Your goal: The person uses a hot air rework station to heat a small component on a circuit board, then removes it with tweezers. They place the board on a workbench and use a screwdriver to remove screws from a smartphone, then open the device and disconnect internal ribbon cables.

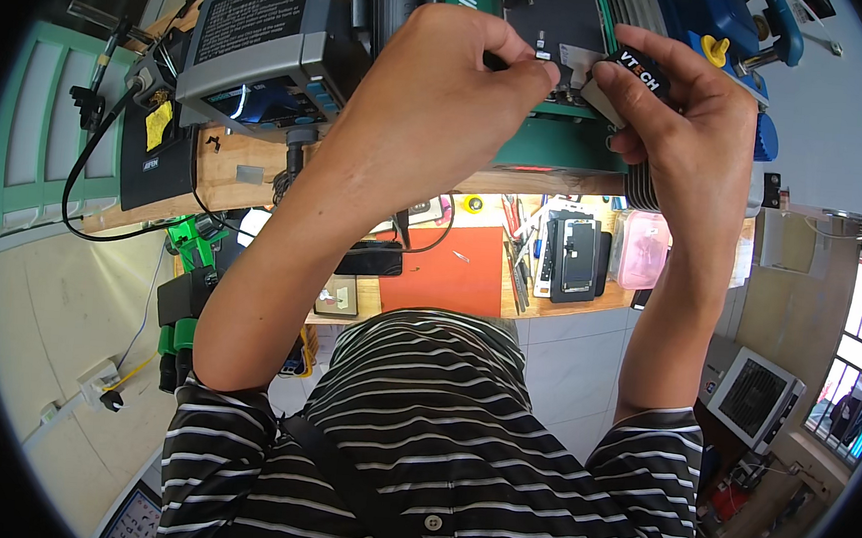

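Note:
Both my arms reach up over the raised wooden shelf to a dark work surface (548, 22) with green edges. There, my left hand (464, 81) has its thumb and forefinger pinched together next to a small metal part (543, 55). Whatever sits between those fingertips is hidden or too small to name. Just to the right, my right hand (687, 112) grips a small black block (645, 69) with white lettering, the thumb on its near side and the fingers behind. A pale flat piece (601, 99) shows under the block, close to my left fingertips.
A grey boxy machine (257, 47) and a black cylinder (391, 6) stand left of my hands. Blue equipment with a yellow knob (714, 51) is at right. Below lie an orange mat (443, 270), phone screens (577, 259) and a pink container (640, 249). A black cable (78, 194) loops at left.

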`<control>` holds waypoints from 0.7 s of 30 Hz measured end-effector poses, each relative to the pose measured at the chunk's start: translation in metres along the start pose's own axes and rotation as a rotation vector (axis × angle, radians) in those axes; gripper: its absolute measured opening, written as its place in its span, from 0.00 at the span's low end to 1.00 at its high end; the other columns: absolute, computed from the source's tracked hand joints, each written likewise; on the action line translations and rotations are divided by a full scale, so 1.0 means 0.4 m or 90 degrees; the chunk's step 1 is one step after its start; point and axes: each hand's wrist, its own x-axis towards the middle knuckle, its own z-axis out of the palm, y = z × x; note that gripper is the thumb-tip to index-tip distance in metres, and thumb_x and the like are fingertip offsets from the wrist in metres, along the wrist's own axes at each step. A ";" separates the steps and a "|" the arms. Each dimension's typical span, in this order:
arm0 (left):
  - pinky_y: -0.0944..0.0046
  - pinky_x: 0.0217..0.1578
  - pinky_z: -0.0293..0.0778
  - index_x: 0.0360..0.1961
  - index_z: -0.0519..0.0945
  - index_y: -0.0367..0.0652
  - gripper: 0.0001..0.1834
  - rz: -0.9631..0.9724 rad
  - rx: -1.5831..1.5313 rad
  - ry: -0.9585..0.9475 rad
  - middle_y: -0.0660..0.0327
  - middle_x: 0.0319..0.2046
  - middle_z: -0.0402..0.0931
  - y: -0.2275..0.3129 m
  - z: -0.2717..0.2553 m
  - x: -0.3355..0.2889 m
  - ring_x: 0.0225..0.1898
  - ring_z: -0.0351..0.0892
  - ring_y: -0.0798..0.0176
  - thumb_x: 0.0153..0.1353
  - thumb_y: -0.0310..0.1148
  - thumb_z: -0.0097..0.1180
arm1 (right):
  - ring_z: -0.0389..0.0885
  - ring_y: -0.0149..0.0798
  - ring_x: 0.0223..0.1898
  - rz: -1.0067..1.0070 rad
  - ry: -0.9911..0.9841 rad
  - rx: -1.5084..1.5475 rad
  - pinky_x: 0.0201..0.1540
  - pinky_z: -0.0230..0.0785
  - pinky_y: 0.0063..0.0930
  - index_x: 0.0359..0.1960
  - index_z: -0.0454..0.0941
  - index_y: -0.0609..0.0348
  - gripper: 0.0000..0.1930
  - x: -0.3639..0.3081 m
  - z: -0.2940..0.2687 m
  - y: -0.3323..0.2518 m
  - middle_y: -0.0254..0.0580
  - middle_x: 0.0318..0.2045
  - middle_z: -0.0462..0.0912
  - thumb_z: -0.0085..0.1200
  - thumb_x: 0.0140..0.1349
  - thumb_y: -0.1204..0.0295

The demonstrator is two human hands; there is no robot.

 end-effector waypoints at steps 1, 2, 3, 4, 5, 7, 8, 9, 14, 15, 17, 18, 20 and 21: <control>0.62 0.23 0.68 0.39 0.87 0.28 0.16 0.001 0.006 -0.003 0.59 0.18 0.77 0.000 -0.001 0.000 0.20 0.75 0.69 0.64 0.35 0.63 | 0.80 0.23 0.18 -0.006 0.000 -0.002 0.20 0.67 0.19 0.52 0.86 0.69 0.19 0.000 0.000 0.002 0.38 0.20 0.85 0.70 0.61 0.73; 0.62 0.23 0.68 0.39 0.87 0.28 0.16 0.002 0.012 -0.006 0.59 0.17 0.76 0.000 -0.003 0.001 0.20 0.75 0.69 0.64 0.35 0.63 | 0.80 0.23 0.18 -0.011 0.001 -0.004 0.20 0.67 0.19 0.52 0.86 0.69 0.19 0.001 0.001 0.003 0.38 0.20 0.85 0.70 0.61 0.73; 0.62 0.23 0.68 0.40 0.87 0.28 0.16 0.003 0.019 -0.010 0.59 0.17 0.76 -0.001 -0.004 0.001 0.20 0.74 0.69 0.65 0.35 0.63 | 0.80 0.23 0.18 -0.016 0.002 0.000 0.20 0.67 0.19 0.52 0.86 0.69 0.19 0.000 0.002 0.004 0.37 0.20 0.85 0.70 0.61 0.73; 0.62 0.23 0.68 0.40 0.87 0.28 0.16 0.002 0.021 -0.009 0.59 0.17 0.76 -0.001 -0.005 0.001 0.20 0.74 0.69 0.65 0.35 0.63 | 0.80 0.23 0.18 -0.020 0.003 0.004 0.20 0.66 0.19 0.52 0.86 0.69 0.19 -0.001 0.003 0.004 0.37 0.20 0.85 0.70 0.61 0.73; 0.62 0.23 0.67 0.40 0.87 0.28 0.16 0.002 0.024 -0.008 0.60 0.17 0.76 -0.002 -0.005 0.001 0.19 0.74 0.69 0.65 0.35 0.63 | 0.80 0.23 0.18 -0.025 0.004 0.008 0.20 0.66 0.19 0.52 0.86 0.69 0.18 -0.002 0.004 0.005 0.37 0.20 0.85 0.70 0.61 0.73; 0.62 0.22 0.67 0.39 0.87 0.28 0.16 -0.001 0.024 -0.007 0.60 0.17 0.75 -0.001 -0.004 0.000 0.19 0.73 0.70 0.65 0.35 0.63 | 0.80 0.23 0.18 -0.023 0.013 0.006 0.20 0.66 0.19 0.52 0.86 0.69 0.18 -0.003 0.007 0.005 0.37 0.19 0.84 0.70 0.61 0.73; 0.62 0.22 0.66 0.39 0.87 0.28 0.16 -0.004 0.022 -0.008 0.60 0.16 0.75 0.000 -0.004 0.000 0.19 0.72 0.70 0.65 0.35 0.63 | 0.79 0.23 0.18 -0.022 0.017 0.005 0.20 0.66 0.19 0.52 0.86 0.69 0.18 -0.004 0.008 0.006 0.37 0.19 0.84 0.70 0.61 0.73; 0.62 0.22 0.66 0.39 0.87 0.28 0.16 -0.005 0.019 -0.008 0.61 0.16 0.74 0.001 -0.004 0.000 0.18 0.72 0.70 0.65 0.35 0.63 | 0.79 0.23 0.18 -0.022 0.016 0.011 0.20 0.65 0.19 0.52 0.86 0.69 0.18 -0.004 0.009 0.007 0.37 0.19 0.84 0.70 0.61 0.73; 0.63 0.20 0.64 0.38 0.87 0.28 0.15 -0.011 0.004 -0.004 0.62 0.16 0.74 0.004 -0.002 -0.002 0.17 0.70 0.72 0.66 0.34 0.63 | 0.78 0.22 0.17 -0.022 0.015 0.020 0.19 0.64 0.19 0.52 0.86 0.68 0.18 -0.004 0.010 0.011 0.35 0.18 0.82 0.69 0.62 0.73; 0.63 0.20 0.63 0.38 0.87 0.28 0.15 -0.018 -0.003 -0.006 0.62 0.16 0.74 0.006 -0.002 -0.003 0.17 0.70 0.72 0.67 0.34 0.63 | 0.77 0.22 0.17 -0.019 0.015 0.019 0.19 0.63 0.19 0.52 0.86 0.68 0.18 -0.004 0.010 0.010 0.35 0.18 0.82 0.69 0.62 0.73; 0.64 0.19 0.63 0.38 0.87 0.28 0.15 -0.011 0.000 -0.009 0.63 0.15 0.74 0.004 -0.002 -0.002 0.17 0.70 0.73 0.67 0.34 0.63 | 0.77 0.22 0.17 -0.015 0.015 0.017 0.19 0.63 0.20 0.52 0.86 0.67 0.18 -0.005 0.009 0.010 0.34 0.17 0.81 0.69 0.62 0.73; 0.64 0.19 0.62 0.38 0.87 0.28 0.15 -0.007 0.000 -0.010 0.63 0.15 0.73 0.003 -0.003 -0.002 0.17 0.70 0.73 0.67 0.34 0.63 | 0.77 0.22 0.17 -0.015 0.013 0.017 0.18 0.63 0.20 0.53 0.86 0.67 0.18 -0.004 0.009 0.011 0.34 0.17 0.81 0.69 0.62 0.73; 0.64 0.19 0.62 0.38 0.87 0.28 0.15 -0.003 -0.004 -0.006 0.63 0.15 0.73 0.000 -0.001 -0.002 0.17 0.70 0.73 0.67 0.34 0.63 | 0.77 0.22 0.17 -0.015 0.008 0.017 0.18 0.62 0.20 0.53 0.86 0.67 0.18 -0.004 0.007 0.013 0.34 0.17 0.81 0.69 0.62 0.73; 0.64 0.19 0.62 0.38 0.87 0.28 0.15 0.000 -0.006 -0.005 0.63 0.15 0.73 0.000 0.000 -0.002 0.17 0.70 0.73 0.67 0.34 0.63 | 0.77 0.22 0.17 -0.015 0.010 0.019 0.18 0.62 0.20 0.53 0.86 0.67 0.18 -0.004 0.008 0.013 0.34 0.17 0.80 0.69 0.62 0.73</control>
